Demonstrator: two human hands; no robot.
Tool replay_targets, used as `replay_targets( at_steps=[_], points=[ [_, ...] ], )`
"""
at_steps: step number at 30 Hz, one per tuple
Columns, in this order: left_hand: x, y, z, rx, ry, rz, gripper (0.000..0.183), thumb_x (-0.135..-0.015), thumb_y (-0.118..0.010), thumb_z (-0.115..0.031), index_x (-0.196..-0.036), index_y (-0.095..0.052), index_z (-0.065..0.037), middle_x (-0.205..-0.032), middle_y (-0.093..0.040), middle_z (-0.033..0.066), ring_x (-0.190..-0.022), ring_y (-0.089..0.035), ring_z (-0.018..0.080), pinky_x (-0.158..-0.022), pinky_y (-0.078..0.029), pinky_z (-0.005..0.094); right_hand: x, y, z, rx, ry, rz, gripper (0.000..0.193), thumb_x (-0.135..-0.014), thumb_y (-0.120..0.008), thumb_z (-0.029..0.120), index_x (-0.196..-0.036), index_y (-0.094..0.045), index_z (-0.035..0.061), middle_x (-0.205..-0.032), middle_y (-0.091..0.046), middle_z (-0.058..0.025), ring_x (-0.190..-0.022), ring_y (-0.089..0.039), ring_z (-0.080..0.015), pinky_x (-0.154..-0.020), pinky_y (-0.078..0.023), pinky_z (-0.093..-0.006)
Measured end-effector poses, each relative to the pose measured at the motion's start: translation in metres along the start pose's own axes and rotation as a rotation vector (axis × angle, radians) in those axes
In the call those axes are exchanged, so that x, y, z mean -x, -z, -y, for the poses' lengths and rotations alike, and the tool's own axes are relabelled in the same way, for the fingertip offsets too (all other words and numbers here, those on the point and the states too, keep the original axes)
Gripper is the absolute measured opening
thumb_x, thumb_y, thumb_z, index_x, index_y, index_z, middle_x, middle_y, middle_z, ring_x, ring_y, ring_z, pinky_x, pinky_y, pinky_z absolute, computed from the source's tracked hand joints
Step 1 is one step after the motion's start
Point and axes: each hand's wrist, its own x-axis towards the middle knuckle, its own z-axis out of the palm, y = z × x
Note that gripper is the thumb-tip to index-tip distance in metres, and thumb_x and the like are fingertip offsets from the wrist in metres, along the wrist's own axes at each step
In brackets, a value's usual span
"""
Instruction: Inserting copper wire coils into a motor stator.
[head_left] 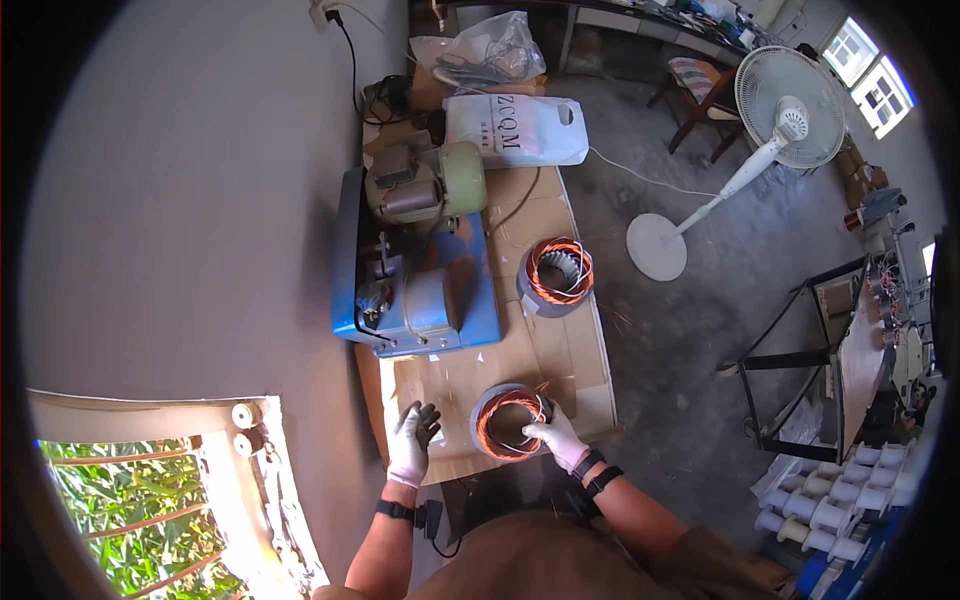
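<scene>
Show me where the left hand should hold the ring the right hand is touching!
Probably best for the left hand to cup the ring by its grey outer wall, coming from the left. That side is curved and uncovered, while the right hand covers the right rim. Orange wire crowds the top, so aim lower.

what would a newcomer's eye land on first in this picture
The orange wire ring stands out first, at the near end of the table, with the gloved right hand at its right side and a similar ring farther up. Next comes the blue machine on the table's left, then the white fan standing on the floor at upper right.
</scene>
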Motion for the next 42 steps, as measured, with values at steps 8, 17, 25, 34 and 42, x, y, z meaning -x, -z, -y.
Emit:
replay_targets(
  at_steps=[8,17,25,34,42],
  points=[
    [0.064,-0.041,0.016,-0.293,-0.032,-0.058,0.038,-0.105,-0.055,-0.018,-0.138,-0.054,0.0,-0.128,-0.067,0.0208,-0.113,-0.069,0.029,-0.095,-0.055,0.0387,0.014,0.029,-0.001,0.146,0.009,-0.096,0.071,-0.075,-0.081,0.002,-0.138,-0.05,-0.0074,-0.121,-0.065,-0.0119,-0.111,-0.065,-0.0209,-0.096,-0.054,-0.0353],
    [-0.024,-0.276,-0.042,-1.864,-1.032,0.342,0.092,-0.075,-0.086,-0.022,-0.151,-0.039,0.001,-0.152,-0.046,0.0218,-0.145,-0.04,0.0388,-0.122,-0.03,0.0488,0.129,0.185,0.026,-0.21,-0.02,-0.279,0.053,-0.08,-0.071,-0.01,-0.13,-0.054,-0.0051,-0.111,-0.069,-0.0094,-0.092,-0.071,-0.0191,-0.085,-0.06,-0.0326],
    [-0.122,-0.369,-0.018,-2.105,-0.748,0.493,0.054,-0.084,-0.074,-0.038,-0.121,-0.065,0.0,-0.11,-0.072,0.0258,-0.103,-0.07,0.0412,-0.095,-0.054,0.0489,0.245,0.309,0.028,-0.416,0.011,-0.826,0.057,-0.081,-0.067,-0.003,-0.134,-0.047,0.0041,-0.108,-0.064,-0.0102,-0.088,-0.071,-0.0252,-0.07,-0.064,-0.04],
    [-0.129,-0.396,-0.028,-2.183,-0.532,0.406,0.067,-0.072,-0.082,-0.041,-0.12,-0.066,0.002,-0.101,-0.075,0.0238,-0.096,-0.072,0.0394,-0.088,-0.056,0.0458,0.32,0.42,0.038,-0.753,-0.102,-1.053,0.034,-0.086,-0.065,0.009,-0.119,-0.06,0.0026,-0.098,-0.068,-0.0139,-0.082,-0.071,-0.0311,-0.068,-0.062,-0.0513],
    [-0.082,-0.423,-0.014,-2.164,-0.253,0.356,0.096,-0.057,-0.094,-0.06,-0.118,-0.063,0.008,-0.086,-0.073,0.0202,-0.081,-0.073,0.036,-0.075,-0.058,0.0438,0.299,0.572,0.078,-0.737,-0.127,-1.088,0.039,-0.082,-0.07,0.007,-0.117,-0.055,-0.0005,-0.093,-0.066,-0.0149,-0.078,-0.07,-0.0311,-0.066,-0.062,-0.0472]
  ],
)
